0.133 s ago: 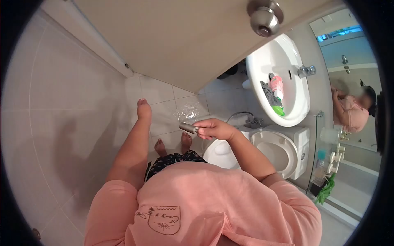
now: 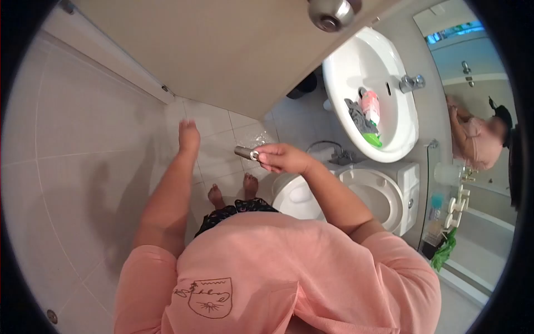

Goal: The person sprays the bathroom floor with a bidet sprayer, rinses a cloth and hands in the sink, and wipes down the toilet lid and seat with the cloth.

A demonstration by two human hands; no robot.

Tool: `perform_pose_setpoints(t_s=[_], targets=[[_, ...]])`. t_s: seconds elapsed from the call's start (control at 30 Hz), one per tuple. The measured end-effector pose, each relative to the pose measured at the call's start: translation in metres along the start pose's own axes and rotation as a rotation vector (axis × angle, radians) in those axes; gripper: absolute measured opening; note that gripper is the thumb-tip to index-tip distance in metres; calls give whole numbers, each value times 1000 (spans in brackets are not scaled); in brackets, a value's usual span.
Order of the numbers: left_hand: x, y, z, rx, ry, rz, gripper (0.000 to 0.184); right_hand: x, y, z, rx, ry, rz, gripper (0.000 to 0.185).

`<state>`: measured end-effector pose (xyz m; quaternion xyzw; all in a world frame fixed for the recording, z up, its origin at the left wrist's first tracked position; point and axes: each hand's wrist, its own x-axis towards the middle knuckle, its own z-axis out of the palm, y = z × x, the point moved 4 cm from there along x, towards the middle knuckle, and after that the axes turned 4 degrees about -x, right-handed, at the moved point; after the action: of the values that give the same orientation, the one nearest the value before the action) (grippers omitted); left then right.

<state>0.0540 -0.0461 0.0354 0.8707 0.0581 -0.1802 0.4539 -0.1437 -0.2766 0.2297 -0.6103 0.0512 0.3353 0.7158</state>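
My right hand (image 2: 283, 158) is closed around one end of a short grey-brown cylinder (image 2: 245, 152). The cylinder points left, over the tiled floor, with a pale ring near my fingers. My left hand (image 2: 189, 136) is held out to the left of it and holds nothing I can see. Its foreshortened fingers look slightly apart. Below the hands are my two bare feet (image 2: 250, 185). To the right, a white sink (image 2: 404, 125) holds a pink and white packet (image 2: 371, 107), a grey cloth (image 2: 356, 114) and a bright green item (image 2: 371, 140).
A beige door (image 2: 194, 50) with a round metal knob (image 2: 329, 15) spans the top. A white toilet (image 2: 410, 195) stands at the right, beside a white basin (image 2: 292, 199). A mirror (image 2: 470, 61) and a shelf of small items line the right wall. The floor (image 2: 214, 149) looks shiny.
The whole view has shifted, with the door knob and sink now higher and further left. Both hands appear slightly higher in the picture. The cylinder remains in my right hand.
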Motion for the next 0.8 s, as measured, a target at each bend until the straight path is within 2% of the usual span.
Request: perform_pose_setpoints(t_s=[0.03,0.1,0.13,0.2,0.33,0.4,0.5,0.6,0.63,0.7,0.8], targets=[[11,24,0,-32,-64,127,64,-2,-3,-3,-14,-8,36,40],[-37,186,-25,-163,-173,217,87,1,5,-13,-21,-17,29,42],[-58,242,-34,-202,-275,235,94,3,5,-21,-17,56,-21,41],[-82,324,-36,-314,-346,258,83,5,2,-35,-20,125,-68,44],[-59,384,-6,-285,-502,339,96,2,-3,-48,-78,103,-49,44],[-53,393,3,-215,-408,221,90,-2,-3,-59,-20,191,-80,44],[-57,412,6,-105,-268,50,81,-11,1,-65,-41,138,-20,44],[-114,455,0,-51,-164,30,79,-15,13,-79,-5,212,-88,44],[-98,449,3,-49,-167,28,79,-17,16,-81,-1,213,-87,44],[-51,446,9,-205,-336,273,82,-21,21,-80,-17,162,1,44],[-42,460,3,-372,-293,299,84,-24,22,-87,66,177,-79,43]])
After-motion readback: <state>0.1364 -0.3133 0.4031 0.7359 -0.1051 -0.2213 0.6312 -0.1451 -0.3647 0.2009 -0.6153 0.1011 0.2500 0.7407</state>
